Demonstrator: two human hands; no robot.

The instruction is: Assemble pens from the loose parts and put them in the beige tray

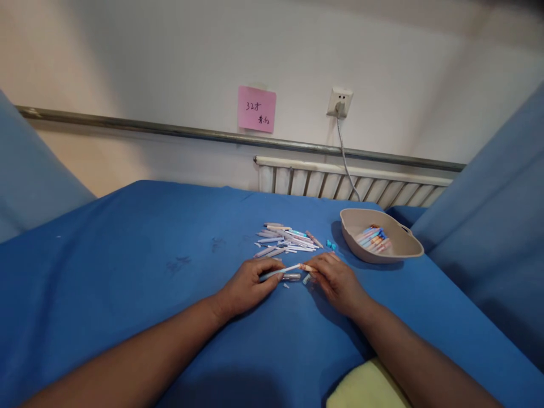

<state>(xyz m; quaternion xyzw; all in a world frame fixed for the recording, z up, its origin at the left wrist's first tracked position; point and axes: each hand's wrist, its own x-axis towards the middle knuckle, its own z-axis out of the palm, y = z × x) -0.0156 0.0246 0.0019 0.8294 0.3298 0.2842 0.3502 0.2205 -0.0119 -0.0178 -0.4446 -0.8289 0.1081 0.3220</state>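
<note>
Between the thumb and fingers of my left hand (249, 285) is a slim white and light-blue pen piece (291, 268), pointing right. My right hand (338, 281) pinches a small orange-patterned piece (306, 268) at the right end of it; the two pieces meet or nearly meet. Just under them lie a clear tube (291, 277) and a tiny white tip (286, 286) on the blue cloth. A loose pile of pen parts (293, 240) lies beyond my hands. Small teal pieces (331, 245) sit right of the pile.
A beige basket (351, 226) holding several colourful pens (374, 239) stands at the right. Yellow cloth (368, 388) lies near the front edge. Behind the blue-covered surface (127, 255) are a radiator (310, 180), a metal rail (191, 132) and a plugged-in cable (344, 153). Blue curtains hang at both sides.
</note>
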